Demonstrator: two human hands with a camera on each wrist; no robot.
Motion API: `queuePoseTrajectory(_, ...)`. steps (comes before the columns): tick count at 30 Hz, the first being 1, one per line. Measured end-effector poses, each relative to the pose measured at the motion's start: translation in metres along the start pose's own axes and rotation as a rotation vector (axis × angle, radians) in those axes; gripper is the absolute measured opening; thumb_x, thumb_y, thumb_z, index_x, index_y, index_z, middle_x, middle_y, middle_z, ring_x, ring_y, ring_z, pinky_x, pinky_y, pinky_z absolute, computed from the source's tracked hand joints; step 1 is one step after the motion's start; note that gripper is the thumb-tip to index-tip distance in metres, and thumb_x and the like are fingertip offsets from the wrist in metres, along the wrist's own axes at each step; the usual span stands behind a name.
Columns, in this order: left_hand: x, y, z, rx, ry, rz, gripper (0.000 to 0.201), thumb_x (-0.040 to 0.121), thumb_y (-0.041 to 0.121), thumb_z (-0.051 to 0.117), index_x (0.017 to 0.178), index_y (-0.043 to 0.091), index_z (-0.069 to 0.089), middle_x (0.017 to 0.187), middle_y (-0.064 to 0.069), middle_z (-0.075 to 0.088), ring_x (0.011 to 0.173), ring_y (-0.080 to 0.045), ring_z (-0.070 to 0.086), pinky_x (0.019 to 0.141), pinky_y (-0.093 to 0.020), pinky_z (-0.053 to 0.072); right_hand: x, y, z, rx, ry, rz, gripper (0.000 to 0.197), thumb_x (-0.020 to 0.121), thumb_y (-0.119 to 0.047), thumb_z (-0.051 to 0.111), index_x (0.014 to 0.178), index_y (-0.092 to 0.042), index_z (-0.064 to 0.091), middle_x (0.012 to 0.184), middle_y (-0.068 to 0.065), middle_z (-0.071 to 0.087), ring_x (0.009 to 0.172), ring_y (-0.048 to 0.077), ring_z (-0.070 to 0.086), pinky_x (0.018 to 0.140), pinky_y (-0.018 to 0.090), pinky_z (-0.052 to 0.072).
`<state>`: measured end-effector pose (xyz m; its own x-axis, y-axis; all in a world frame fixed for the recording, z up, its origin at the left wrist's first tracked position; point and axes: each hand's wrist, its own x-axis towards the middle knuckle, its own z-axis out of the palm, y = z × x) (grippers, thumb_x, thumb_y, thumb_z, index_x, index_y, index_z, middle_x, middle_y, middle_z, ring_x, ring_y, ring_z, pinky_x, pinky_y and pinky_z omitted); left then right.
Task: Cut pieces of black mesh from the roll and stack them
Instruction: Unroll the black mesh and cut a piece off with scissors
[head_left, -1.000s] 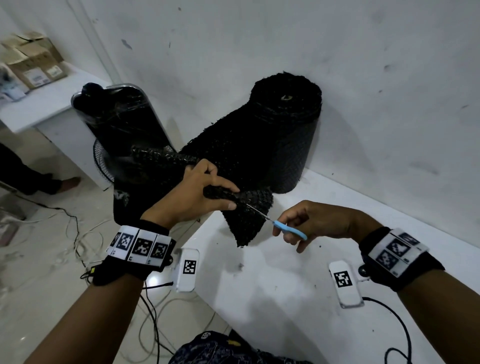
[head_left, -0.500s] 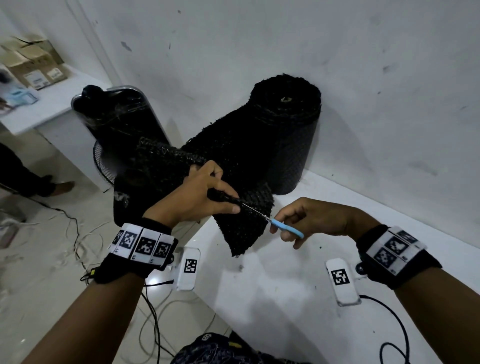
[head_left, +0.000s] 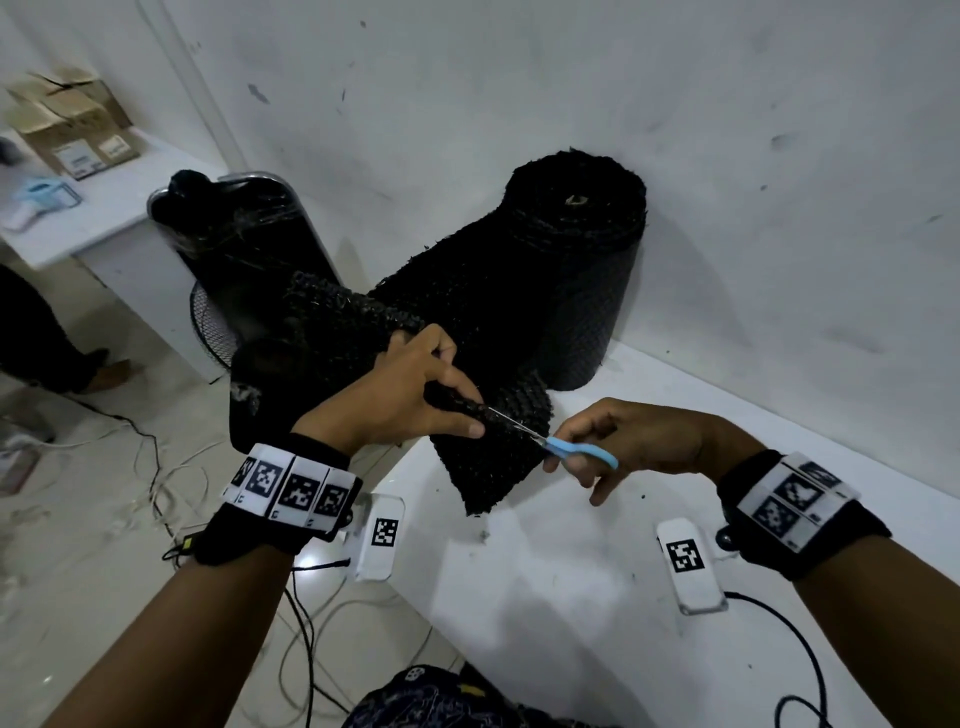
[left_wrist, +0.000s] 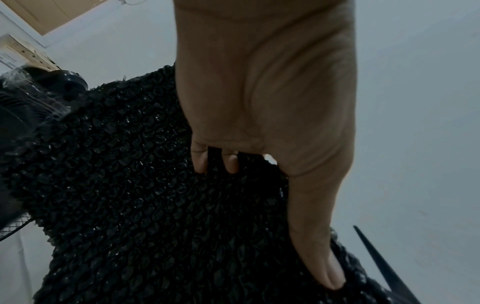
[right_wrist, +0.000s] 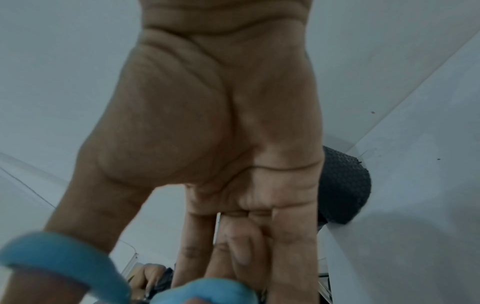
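**Mesh cut in progress at free edge of sheet**

White wall (head_left: 675, 130) behind, white desk (head_left: 597, 597) below both hands; small dark specks lie on the desk surface.

Roll of black mesh (head_left: 576, 260) stands upright on the desk against the wall, beyond the hands. An unrolled sheet of mesh (head_left: 488, 364) runs from the roll toward the left hand and hangs over the desk edge.

Left hand (head_left: 400, 400): fingers and thumb curled round a bunched fold of the sheet, thumb on the near side, fingers tucked on the far side. Left wrist view shows the thumb laid along the mesh (left_wrist: 155, 205) and two fingertips (left_wrist: 231, 162) pressing into it. Hand holds the sheet taut, raised above the desk.

Right hand (head_left: 623, 441): grips blue-handled scissors (head_left: 571, 449), just right of the left thumb. Blades point toward the left hand and reach into the sheet edge right beside the thumb tip. Right wrist view shows the blue handle loops (right_wrist: 78, 273) blurred, with the thumb through one; how far the blades are parted, cannot tell.

A loose flap of mesh (head_left: 488, 467) hangs below the blades, between the two hands, its lower corner close to the desk; contact not resolvable.

Left of the left hand: a dark standing fan (head_left: 234, 249), cables on the floor (head_left: 104, 519), a second white desk with cardboard boxes (head_left: 67, 119).
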<state>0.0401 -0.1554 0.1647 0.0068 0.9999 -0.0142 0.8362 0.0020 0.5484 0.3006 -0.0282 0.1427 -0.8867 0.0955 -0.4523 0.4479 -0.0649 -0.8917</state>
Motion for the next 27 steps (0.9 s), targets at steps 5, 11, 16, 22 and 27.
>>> queuePoseTrajectory(5,0.002,0.000,-0.002,0.015,-0.002,-0.024,0.031,0.056,0.074,0.068,0.082,0.057,0.065,0.103,0.011,0.039,0.099,-0.012,0.029,0.101,-0.043,0.035,-0.003,-0.002,-0.001,0.001,-0.002,-0.004,0.027,0.086,-0.018,0.066,0.110,-0.006,0.069,0.075,-0.010,0.063,0.072,0.007,0.058,0.077,0.035,0.058)
queuePoseTrajectory(11,0.003,0.005,-0.005,0.046,-0.040,-0.008,0.032,0.059,0.072,0.069,0.085,0.054,0.068,0.102,0.010,0.038,0.102,-0.017,0.033,0.102,-0.042,0.032,-0.004,-0.002,-0.004,-0.037,-0.032,0.013,0.025,0.088,-0.009,0.064,0.113,-0.006,0.067,0.077,-0.009,0.066,0.071,0.007,0.060,0.076,0.033,0.059)
queuePoseTrajectory(16,0.005,0.009,-0.008,0.071,-0.070,0.025,0.027,0.059,0.075,0.065,0.082,0.060,0.064,0.101,0.013,0.036,0.101,-0.015,0.031,0.097,-0.041,0.034,-0.001,-0.006,-0.004,-0.031,-0.022,0.004,0.022,0.088,-0.008,0.067,0.109,-0.007,0.069,0.077,-0.008,0.066,0.069,0.007,0.060,0.074,0.032,0.059)
queuePoseTrajectory(22,0.006,0.009,-0.006,0.082,-0.057,0.049,0.032,0.059,0.082,0.061,0.081,0.059,0.066,0.100,0.015,0.034,0.101,-0.015,0.032,0.096,-0.041,0.033,0.001,-0.010,-0.002,-0.002,-0.010,0.008,0.025,0.083,-0.021,0.070,0.104,-0.009,0.070,0.075,-0.009,0.063,0.068,0.007,0.058,0.072,0.032,0.059)
queuePoseTrajectory(27,0.007,0.012,-0.005,0.082,-0.043,0.043,0.034,0.058,0.079,0.062,0.083,0.056,0.068,0.101,0.013,0.035,0.101,-0.015,0.032,0.096,-0.039,0.031,0.001,-0.009,-0.004,-0.008,-0.030,0.002,0.017,0.089,-0.007,0.065,0.106,-0.009,0.069,0.077,-0.007,0.065,0.068,0.007,0.059,0.074,0.033,0.060)
